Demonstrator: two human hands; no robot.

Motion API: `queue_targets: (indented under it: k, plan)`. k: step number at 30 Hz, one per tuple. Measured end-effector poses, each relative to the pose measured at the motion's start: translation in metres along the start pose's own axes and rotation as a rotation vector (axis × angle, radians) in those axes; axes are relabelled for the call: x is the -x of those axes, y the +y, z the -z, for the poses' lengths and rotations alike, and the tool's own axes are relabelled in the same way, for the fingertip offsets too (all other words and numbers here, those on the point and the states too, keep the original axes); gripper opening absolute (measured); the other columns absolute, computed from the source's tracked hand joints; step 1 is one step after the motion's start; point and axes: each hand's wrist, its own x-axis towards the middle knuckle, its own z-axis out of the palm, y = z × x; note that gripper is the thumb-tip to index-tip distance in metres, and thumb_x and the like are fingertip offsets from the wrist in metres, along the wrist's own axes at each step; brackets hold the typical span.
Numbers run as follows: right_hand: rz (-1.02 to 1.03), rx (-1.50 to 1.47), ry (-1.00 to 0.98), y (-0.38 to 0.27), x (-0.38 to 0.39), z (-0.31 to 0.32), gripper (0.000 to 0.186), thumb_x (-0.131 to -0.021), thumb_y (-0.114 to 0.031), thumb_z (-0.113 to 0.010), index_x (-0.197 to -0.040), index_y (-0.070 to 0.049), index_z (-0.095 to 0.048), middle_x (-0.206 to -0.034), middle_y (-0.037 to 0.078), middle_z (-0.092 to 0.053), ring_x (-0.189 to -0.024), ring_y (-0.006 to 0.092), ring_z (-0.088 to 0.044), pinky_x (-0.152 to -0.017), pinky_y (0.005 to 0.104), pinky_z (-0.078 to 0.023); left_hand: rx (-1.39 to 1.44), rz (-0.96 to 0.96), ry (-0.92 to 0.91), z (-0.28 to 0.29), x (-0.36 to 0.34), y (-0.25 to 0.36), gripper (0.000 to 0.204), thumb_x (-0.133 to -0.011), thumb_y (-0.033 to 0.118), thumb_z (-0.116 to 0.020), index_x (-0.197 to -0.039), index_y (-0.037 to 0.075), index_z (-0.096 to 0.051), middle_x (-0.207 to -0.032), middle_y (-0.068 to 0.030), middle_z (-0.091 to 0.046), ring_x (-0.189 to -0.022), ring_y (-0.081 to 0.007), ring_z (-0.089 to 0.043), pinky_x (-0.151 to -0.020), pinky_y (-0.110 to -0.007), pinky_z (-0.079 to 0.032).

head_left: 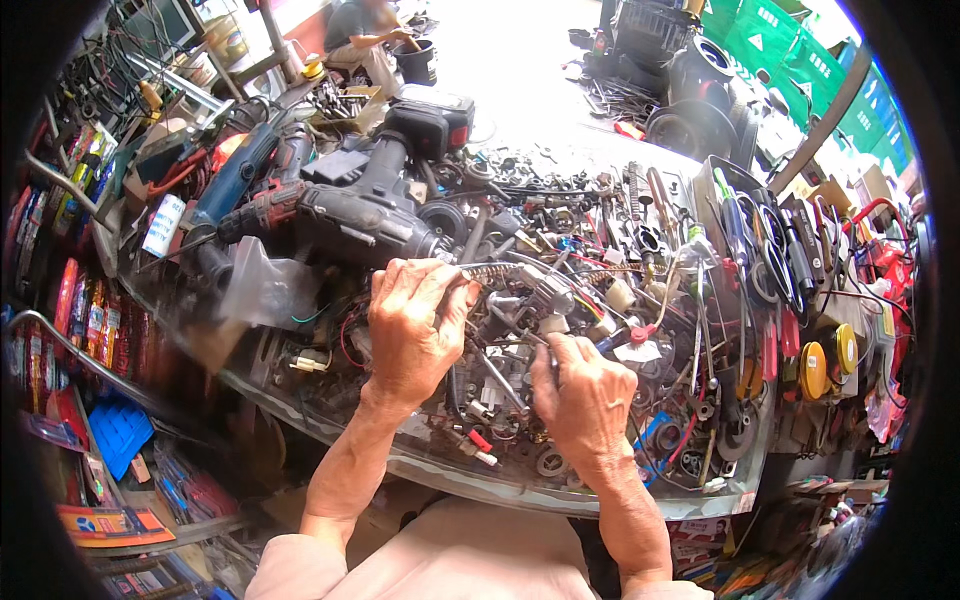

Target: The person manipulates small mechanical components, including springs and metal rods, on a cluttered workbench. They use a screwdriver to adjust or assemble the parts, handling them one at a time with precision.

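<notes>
My left hand (415,325) is closed, thumb against fingers, at the near end of a thin coiled piece like a spring (493,271). That piece runs right toward a grey, rounded metal part (547,292); I cannot tell whether the two are joined. My right hand (588,400) is closed too, thumb and forefinger pinching a thin dark rod (516,327) that points up and left toward the coil. Its far tip is lost among the parts. Under both hands lies a heap of small metal parts, wires and connectors (485,395).
A cordless drill (365,215) and a blue power tool (235,175) lie left on the workbench (420,475), near a clear plastic bag (265,290). Pliers and scissors (770,250) hang at right. Yellow tape measures (813,370) hang below. Another person (360,40) sits beyond, beside a black bucket (416,65).
</notes>
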Motion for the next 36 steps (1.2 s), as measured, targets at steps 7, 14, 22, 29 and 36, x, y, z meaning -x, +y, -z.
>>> queue_targets:
  k: [7,14,22,29,36]
  plan:
    - [0.178,-0.091,-0.100,0.001,0.001,0.000,0.031,-0.081,-0.011,-0.074,-0.111,-0.015,-0.075,-0.075,0.008,-0.060,-0.067,0.0309,-0.065,-0.060,0.0430,-0.050,0.085,-0.025,0.063,0.002,-0.003,-0.003,0.016,-0.083,0.007,-0.080,-0.096,0.003,-0.071,-0.097,-0.0103,-0.069,-0.088,-0.0306,-0.062,-0.081,-0.041,-0.047]
    - [0.078,-0.112,0.301,0.001,-0.018,0.009,0.035,-0.082,-0.007,-0.079,-0.116,-0.005,-0.072,-0.099,0.016,-0.069,-0.080,0.0332,-0.070,-0.071,0.0409,-0.056,0.333,-0.124,-0.212,0.007,-0.002,0.007,0.018,-0.092,0.005,-0.068,-0.108,0.001,-0.062,-0.111,-0.0134,-0.069,-0.102,-0.0328,-0.063,-0.093,-0.044,-0.045]
    - [0.081,0.083,0.132,0.015,-0.038,0.001,0.040,-0.088,-0.020,-0.075,-0.124,-0.005,-0.068,-0.109,0.016,-0.068,-0.094,0.0357,-0.069,-0.078,0.0455,-0.055,0.345,-0.204,-0.415,0.000,0.005,0.013,0.019,-0.092,0.011,-0.067,-0.108,0.001,-0.062,-0.104,-0.0177,-0.066,-0.104,-0.0355,-0.061,-0.101,-0.047,-0.041]
    - [-0.139,-0.156,0.446,0.043,-0.032,0.021,0.026,-0.084,-0.017,-0.076,-0.104,-0.002,-0.072,-0.090,0.012,-0.072,-0.074,0.0245,-0.072,-0.070,0.0363,-0.058,0.323,-0.091,-0.341,0.004,0.005,0.015,0.015,-0.094,0.011,-0.066,-0.106,0.003,-0.062,-0.095,-0.0144,-0.065,-0.097,-0.0355,-0.060,-0.097,-0.046,-0.042]
    - [-0.322,0.225,0.612,0.080,-0.028,0.053,0.033,-0.082,-0.023,-0.077,-0.104,0.001,-0.074,-0.096,0.017,-0.073,-0.083,0.0341,-0.072,-0.079,0.0418,-0.057,0.382,0.096,-0.177,0.001,0.009,0.016,0.015,-0.097,0.007,-0.065,-0.110,0.001,-0.061,-0.098,-0.0165,-0.067,-0.093,-0.0384,-0.059,-0.086,-0.046,-0.046]
